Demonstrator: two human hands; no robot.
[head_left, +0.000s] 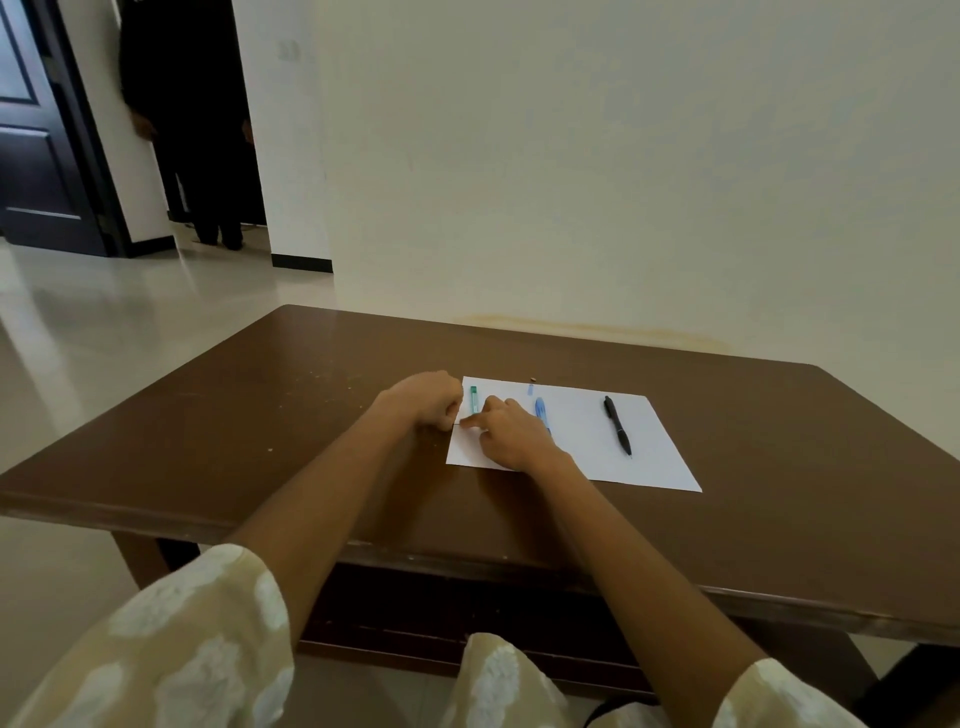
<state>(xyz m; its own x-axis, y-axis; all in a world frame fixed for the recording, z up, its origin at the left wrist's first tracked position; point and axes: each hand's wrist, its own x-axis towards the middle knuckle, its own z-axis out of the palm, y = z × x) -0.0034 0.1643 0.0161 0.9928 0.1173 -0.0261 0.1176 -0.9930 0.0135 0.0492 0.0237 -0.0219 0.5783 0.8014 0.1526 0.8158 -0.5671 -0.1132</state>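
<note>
Hands at paper (587, 441) edge: left hand (428, 400) curled, hold unclear; right hand (514, 436) pinches thin rod (457, 424). Tube (474, 399), blue pen (541, 413), black pen (618, 425) untouched; likely early stage.

One table (260, 415), one white sheet (582, 434), one green tube (474, 399), and two pens: blue pen (540, 409), black pen (617, 423).

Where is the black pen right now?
In the head view, the black pen lies on the right half of the white sheet of paper, to the right of the blue pen.
</note>
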